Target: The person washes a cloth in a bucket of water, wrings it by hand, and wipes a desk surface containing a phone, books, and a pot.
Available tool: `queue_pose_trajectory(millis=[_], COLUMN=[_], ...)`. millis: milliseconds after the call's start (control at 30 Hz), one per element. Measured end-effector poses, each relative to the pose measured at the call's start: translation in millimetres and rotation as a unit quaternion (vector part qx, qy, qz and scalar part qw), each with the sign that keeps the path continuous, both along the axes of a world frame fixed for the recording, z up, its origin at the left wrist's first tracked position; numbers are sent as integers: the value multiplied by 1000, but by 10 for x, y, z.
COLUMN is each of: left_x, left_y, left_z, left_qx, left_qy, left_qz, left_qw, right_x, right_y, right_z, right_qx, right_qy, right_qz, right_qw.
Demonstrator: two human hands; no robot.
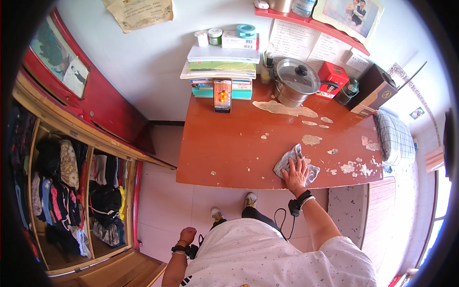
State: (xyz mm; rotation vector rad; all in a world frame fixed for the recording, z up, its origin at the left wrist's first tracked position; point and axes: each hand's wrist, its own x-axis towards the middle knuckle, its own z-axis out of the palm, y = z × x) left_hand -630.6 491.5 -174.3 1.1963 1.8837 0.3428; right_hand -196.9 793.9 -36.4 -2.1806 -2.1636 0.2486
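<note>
A worn red-brown table spreads before the person. A lidded steel pot stands at the table's far side. A grey cloth lies near the table's front edge. The right hand rests flat on it, fingers slightly parted. The left hand, curled, hangs short of the table; whether it holds anything, I cannot tell.
</note>
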Motion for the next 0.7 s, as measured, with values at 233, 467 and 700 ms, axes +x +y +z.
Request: queue_pose_trajectory(millis=[233,467,700], left_x=[1,-1,-1], left_y=[58,122,45], left_z=[83,140,51], left_qx=[-33,-80,-46], left_qy=[-5,14,-12], left_qz=[-16,-74,-11], left_qw=[999,994,999], right_x=[-6,-13,-11], right_y=[-3,-7,-2], right_z=[12,30,8], right_qx=[5,-4,8], right_qy=[3,-8,4], right_qz=[4,1,2], right_qw=[1000,1000,1000])
